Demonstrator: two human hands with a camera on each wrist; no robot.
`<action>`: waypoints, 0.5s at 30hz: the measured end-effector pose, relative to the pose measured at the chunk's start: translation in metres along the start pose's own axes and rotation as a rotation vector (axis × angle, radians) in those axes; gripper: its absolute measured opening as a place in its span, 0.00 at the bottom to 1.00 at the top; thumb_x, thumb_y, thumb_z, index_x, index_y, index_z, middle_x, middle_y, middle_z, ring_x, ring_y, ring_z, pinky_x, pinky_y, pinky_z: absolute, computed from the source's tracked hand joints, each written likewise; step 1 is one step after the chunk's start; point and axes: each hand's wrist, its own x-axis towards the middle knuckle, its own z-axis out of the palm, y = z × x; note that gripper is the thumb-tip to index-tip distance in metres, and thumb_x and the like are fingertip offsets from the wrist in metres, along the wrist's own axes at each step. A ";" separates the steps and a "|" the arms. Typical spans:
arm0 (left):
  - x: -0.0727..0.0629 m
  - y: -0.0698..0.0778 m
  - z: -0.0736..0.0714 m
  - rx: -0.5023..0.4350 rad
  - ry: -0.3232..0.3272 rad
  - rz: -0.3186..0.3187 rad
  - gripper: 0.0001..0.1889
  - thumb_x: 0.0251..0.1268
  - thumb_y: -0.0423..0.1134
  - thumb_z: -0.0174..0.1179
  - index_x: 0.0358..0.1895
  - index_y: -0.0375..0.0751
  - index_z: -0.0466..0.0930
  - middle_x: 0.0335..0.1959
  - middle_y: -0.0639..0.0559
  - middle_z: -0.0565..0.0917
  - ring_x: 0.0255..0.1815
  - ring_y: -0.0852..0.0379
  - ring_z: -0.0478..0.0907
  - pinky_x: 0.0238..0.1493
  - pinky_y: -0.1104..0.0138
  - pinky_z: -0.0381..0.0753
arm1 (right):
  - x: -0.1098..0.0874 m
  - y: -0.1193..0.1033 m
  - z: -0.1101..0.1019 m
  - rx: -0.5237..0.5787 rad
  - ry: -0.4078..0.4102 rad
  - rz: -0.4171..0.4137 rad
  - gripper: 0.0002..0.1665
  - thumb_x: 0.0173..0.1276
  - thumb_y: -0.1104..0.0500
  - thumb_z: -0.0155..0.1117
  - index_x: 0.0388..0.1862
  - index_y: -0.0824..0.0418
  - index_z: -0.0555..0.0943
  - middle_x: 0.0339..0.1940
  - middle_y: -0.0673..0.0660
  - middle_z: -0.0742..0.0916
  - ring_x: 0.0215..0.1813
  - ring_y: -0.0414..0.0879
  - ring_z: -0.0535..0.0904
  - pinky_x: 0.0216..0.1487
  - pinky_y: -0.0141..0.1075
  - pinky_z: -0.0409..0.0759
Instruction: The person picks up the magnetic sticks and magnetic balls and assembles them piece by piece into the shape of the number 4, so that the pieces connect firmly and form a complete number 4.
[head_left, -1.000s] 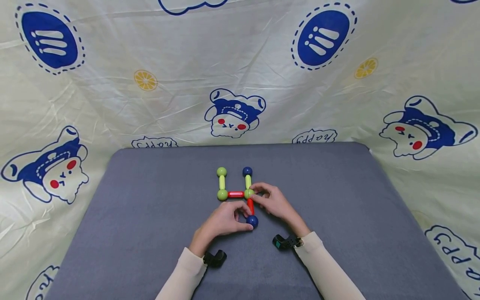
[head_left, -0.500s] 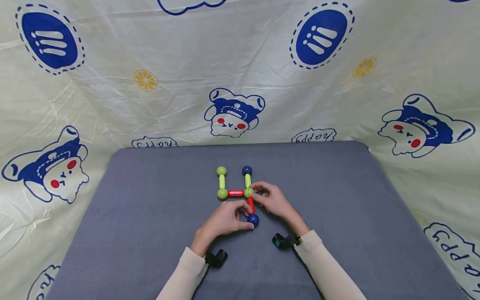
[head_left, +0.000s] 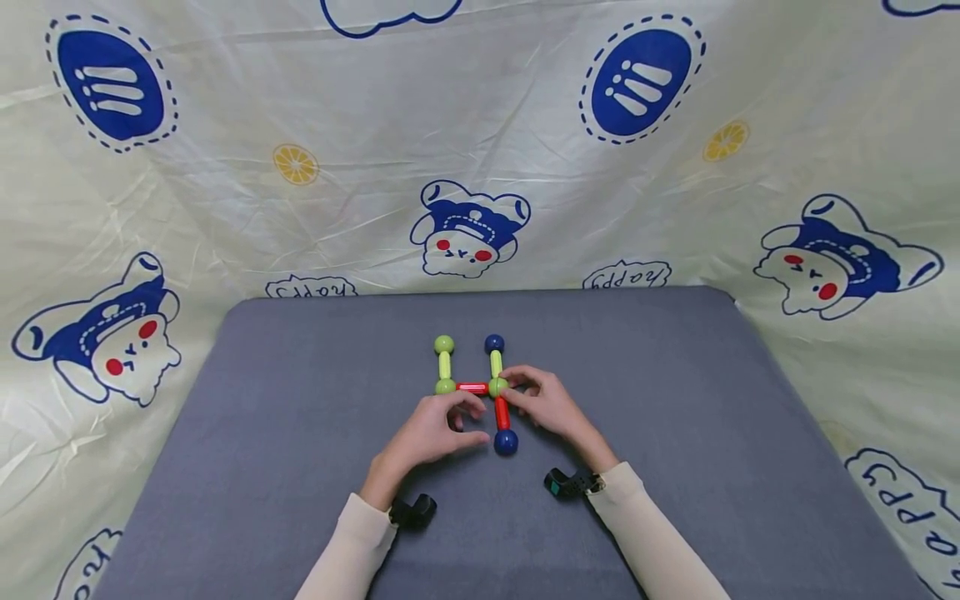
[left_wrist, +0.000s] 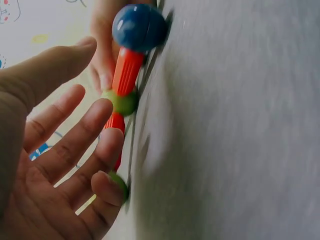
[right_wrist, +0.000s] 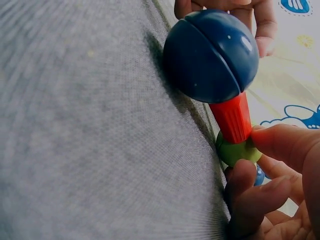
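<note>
A toy frame of rods and balls lies flat on the grey table [head_left: 300, 433]. A red rod [head_left: 502, 412] runs from a green ball [head_left: 497, 387] down to a blue ball [head_left: 506, 442]. My right hand [head_left: 517, 387] pinches that green ball [right_wrist: 239, 150] between thumb and fingers. Just left of the blue ball [left_wrist: 139, 27], my left hand [head_left: 453, 421] hovers with its fingers spread and relaxed, holding nothing. A second red rod [head_left: 472, 387] links to another green ball [head_left: 446, 387]. Green rods rise to a green ball [head_left: 444, 343] and a blue ball [head_left: 493, 342].
A cream cloth printed with blue bears and lemons [head_left: 468, 225] hangs behind and around the table. The table's far edge [head_left: 480, 292] meets the cloth. Black wrist mounts [head_left: 412, 510] sit on both sleeves.
My left hand has let go of the near blue ball and drawn back a little to the left, its fingers opening. The right hand and the frame stay put.
</note>
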 end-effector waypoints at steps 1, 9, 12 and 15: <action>-0.001 -0.001 -0.003 0.003 0.014 -0.008 0.20 0.59 0.44 0.77 0.52 0.43 0.85 0.46 0.51 0.88 0.36 0.57 0.77 0.39 0.69 0.77 | 0.000 0.000 0.000 -0.001 0.000 0.003 0.16 0.74 0.56 0.68 0.58 0.55 0.84 0.50 0.60 0.86 0.20 0.41 0.72 0.19 0.32 0.71; -0.008 -0.012 -0.017 0.009 0.184 -0.042 0.21 0.58 0.40 0.77 0.54 0.43 0.85 0.49 0.47 0.86 0.41 0.54 0.79 0.43 0.64 0.79 | 0.001 0.000 0.000 0.003 -0.001 0.026 0.16 0.74 0.56 0.68 0.59 0.55 0.83 0.50 0.60 0.86 0.22 0.43 0.75 0.20 0.33 0.73; -0.008 -0.018 -0.020 0.012 0.265 -0.043 0.20 0.57 0.38 0.78 0.53 0.43 0.85 0.48 0.48 0.86 0.39 0.54 0.80 0.43 0.62 0.80 | 0.001 -0.001 0.000 0.003 -0.005 0.026 0.17 0.74 0.56 0.68 0.59 0.56 0.83 0.50 0.60 0.86 0.22 0.43 0.75 0.20 0.34 0.73; -0.007 -0.024 -0.023 0.020 0.342 -0.046 0.19 0.56 0.36 0.78 0.52 0.44 0.86 0.48 0.48 0.85 0.37 0.55 0.80 0.43 0.63 0.81 | 0.001 -0.002 0.000 0.003 -0.008 0.026 0.17 0.74 0.57 0.68 0.59 0.56 0.83 0.50 0.60 0.86 0.22 0.43 0.75 0.20 0.34 0.73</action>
